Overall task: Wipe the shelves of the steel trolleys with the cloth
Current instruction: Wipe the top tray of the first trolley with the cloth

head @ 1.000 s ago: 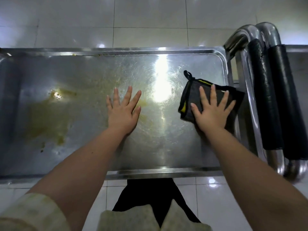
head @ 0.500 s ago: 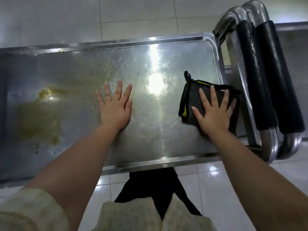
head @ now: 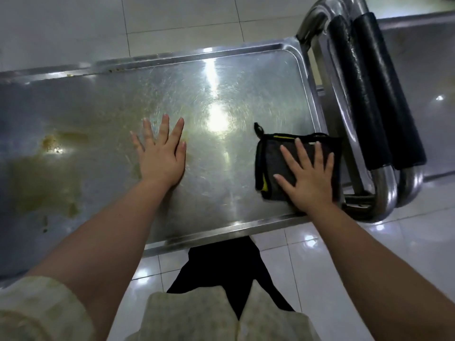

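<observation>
2 steel trolleys stand on your white tiled floor [head: 187, 16], largest first: the near trolley's top shelf [head: 246, 77] fills most of the view, scratched and glaring, with a yellow-brown stain [head: 46, 183] at its left. The second trolley [head: 423, 70] sits just beside it at right, both black-padded handles [head: 374, 94] side by side between them. Your left hand [head: 161, 153] lies flat, fingers spread, on bare steel. Your right hand [head: 309, 178], fingers splayed, presses the folded dark cloth [head: 268, 153] at the shelf's near right corner.
</observation>
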Tool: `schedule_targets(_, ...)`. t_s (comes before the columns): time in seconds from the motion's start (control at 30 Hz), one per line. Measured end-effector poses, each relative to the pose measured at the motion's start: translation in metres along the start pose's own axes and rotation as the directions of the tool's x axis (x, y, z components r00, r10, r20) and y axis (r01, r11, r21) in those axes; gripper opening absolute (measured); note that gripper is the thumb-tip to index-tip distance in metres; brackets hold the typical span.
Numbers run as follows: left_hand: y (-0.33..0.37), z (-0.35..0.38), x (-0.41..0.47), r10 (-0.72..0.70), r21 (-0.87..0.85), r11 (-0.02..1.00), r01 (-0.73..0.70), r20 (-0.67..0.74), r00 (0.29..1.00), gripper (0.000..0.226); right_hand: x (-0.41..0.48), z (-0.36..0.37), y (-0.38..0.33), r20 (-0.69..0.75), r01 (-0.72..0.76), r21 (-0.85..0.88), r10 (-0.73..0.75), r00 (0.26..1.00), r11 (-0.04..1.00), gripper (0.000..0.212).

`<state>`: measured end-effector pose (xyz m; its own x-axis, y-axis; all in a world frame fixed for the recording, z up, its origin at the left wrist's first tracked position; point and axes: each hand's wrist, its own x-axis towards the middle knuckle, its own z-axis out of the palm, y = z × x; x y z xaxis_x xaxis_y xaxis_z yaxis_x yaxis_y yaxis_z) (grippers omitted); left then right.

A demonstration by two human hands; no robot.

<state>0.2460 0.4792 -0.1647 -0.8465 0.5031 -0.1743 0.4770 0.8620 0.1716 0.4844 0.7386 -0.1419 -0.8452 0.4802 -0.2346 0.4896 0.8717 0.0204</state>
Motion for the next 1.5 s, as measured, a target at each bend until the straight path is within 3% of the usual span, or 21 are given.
schedule_targets(0.1,0.003,0.001,-0.001,0.000,0.006,1.000,0.000,-0.005,1.000,0.055,-0.019,0.004,-0.016,0.008,-0.033,-0.010,0.033,0.999,0.999,0.072)
schedule_targets(0.27,0.001,0.000,0.000,0.009,0.002,1.000,-0.009,-0.013,1.000,0.054,-0.040,0.010,-0.126,-0.033,0.306,0.040,-0.305,0.952,0.951,0.072)
schedule_targets(0.37,0.001,-0.001,0.001,0.010,0.002,1.000,-0.010,-0.003,1.000,0.054,-0.035,0.008,-0.125,-0.043,0.413,0.033,-0.412,0.910,0.910,0.071)
schedule_targets(0.43,0.001,-0.001,0.001,0.004,0.007,1.000,-0.004,0.003,1.000,0.055,-0.032,0.006,-0.085,-0.040,0.344,0.035,-0.342,0.939,0.938,0.071)
schedule_targets(0.53,0.002,0.000,0.001,0.002,0.013,1.000,-0.002,0.011,1.000,0.055,-0.028,0.004,-0.006,-0.006,0.109,0.017,-0.109,0.994,0.994,0.072)
schedule_targets(0.63,0.002,0.000,0.001,0.008,0.009,1.000,-0.008,0.008,1.000,0.055,-0.031,0.002,0.013,0.035,0.024,-0.021,-0.024,0.999,0.999,0.071)
schedule_targets(0.7,0.001,-0.001,0.001,0.003,0.005,1.000,-0.003,0.005,1.000,0.055,-0.035,0.002,-0.018,0.031,0.036,-0.005,-0.036,0.999,0.999,0.071)
schedule_targets(0.87,0.002,-0.010,0.000,-0.002,-0.004,1.000,0.002,0.038,0.999,0.054,-0.051,0.006,-0.126,0.016,0.354,0.025,-0.355,0.935,0.935,0.072)
schedule_targets(1.0,-0.015,-0.020,0.010,0.038,0.006,0.999,-0.038,0.059,0.998,0.055,-0.051,0.005,-0.134,0.015,0.339,0.027,-0.339,0.941,0.941,0.070)
schedule_targets(1.2,-0.064,-0.022,0.026,-0.045,0.032,0.999,0.043,0.040,0.998,0.054,-0.043,0.006,-0.133,0.042,0.381,0.037,-0.382,0.923,0.924,0.069)
schedule_targets(1.3,-0.067,-0.016,0.027,-0.043,0.030,0.999,0.042,0.024,0.999,0.055,0.010,-0.003,-0.144,0.013,0.362,0.020,-0.362,0.932,0.932,0.066)
schedule_targets(1.5,-0.074,-0.009,0.028,-0.015,0.040,0.999,0.016,-0.036,0.999,0.055,0.225,-0.046,-0.190,0.031,0.172,0.078,-0.175,0.984,0.982,0.068)
